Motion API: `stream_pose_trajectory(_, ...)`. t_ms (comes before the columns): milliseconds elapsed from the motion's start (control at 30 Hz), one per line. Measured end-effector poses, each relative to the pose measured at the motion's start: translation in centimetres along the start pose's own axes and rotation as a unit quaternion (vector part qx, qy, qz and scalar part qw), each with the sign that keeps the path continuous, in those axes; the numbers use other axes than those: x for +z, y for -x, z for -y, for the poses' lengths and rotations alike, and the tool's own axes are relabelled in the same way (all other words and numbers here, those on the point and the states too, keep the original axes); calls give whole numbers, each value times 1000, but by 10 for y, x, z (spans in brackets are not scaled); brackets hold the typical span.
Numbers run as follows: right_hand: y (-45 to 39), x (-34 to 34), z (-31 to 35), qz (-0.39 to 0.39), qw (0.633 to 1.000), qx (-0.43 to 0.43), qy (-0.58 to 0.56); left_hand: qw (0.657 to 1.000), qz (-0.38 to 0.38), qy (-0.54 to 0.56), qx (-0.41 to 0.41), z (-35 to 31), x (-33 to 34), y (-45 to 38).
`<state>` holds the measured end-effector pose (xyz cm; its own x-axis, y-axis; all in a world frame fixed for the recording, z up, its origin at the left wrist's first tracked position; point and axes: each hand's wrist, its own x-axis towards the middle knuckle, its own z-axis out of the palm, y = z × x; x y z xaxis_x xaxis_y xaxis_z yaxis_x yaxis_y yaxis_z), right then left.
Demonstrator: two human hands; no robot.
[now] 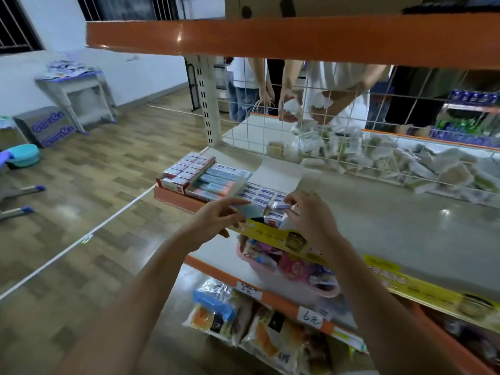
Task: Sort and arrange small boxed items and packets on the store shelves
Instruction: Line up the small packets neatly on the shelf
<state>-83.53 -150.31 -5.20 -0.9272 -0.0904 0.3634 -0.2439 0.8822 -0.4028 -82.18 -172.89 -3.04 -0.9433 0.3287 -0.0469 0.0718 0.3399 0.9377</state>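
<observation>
On the grey middle shelf [392,220] stand three open display boxes: one of small red-and-white boxes [186,169], one of long blue and pink boxes [219,180], one of small blue-and-white boxes [259,194] with its white lid flap up. My right hand [311,215] pinches a small blue-and-white packet [280,205] just above that third box. My left hand [216,217] pinches a flat grey-blue piece [250,209] right beside it, at the shelf's front edge.
A pink basket [292,272] of mixed packets sits on the shelf below, behind a yellow price strip [284,239]. Bagged snacks [243,320] lie on the lowest shelf. Behind the wire grid [324,125] people handle white packets. An orange shelf [270,39] hangs overhead.
</observation>
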Motion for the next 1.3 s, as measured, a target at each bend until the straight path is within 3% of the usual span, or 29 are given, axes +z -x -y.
stream_pose_trajectory(133, -17, 11, -3, 37, 996, -1, 86, 999, 43, -21, 3, 7, -20, -25)
stream_pose_trajectory(433, -30, 20, 8, 80, 989, 20, 125, 996, 76, -43, 20, 37, -79, -63)
stream_pose_trajectory(700, -22, 28, 29, 79, 979, 74, 171, 992, 74, -94, 40, 52, -122, -92)
stream_pose_trajectory(933, -27, 34, 56, 71, 959, 165, 221, 980, 119, -145, 63, 65, -168, -124)
stream_pose_trajectory(1100, -54, 59, 96, 7, 971, 178, 159, 944, 102, -285, 134, 77, -195, -144)
stream_pose_trajectory(1300, -81, 92, 128, -9, 968, 214, 131, 872, 153, -424, 192, 71, -200, -146)
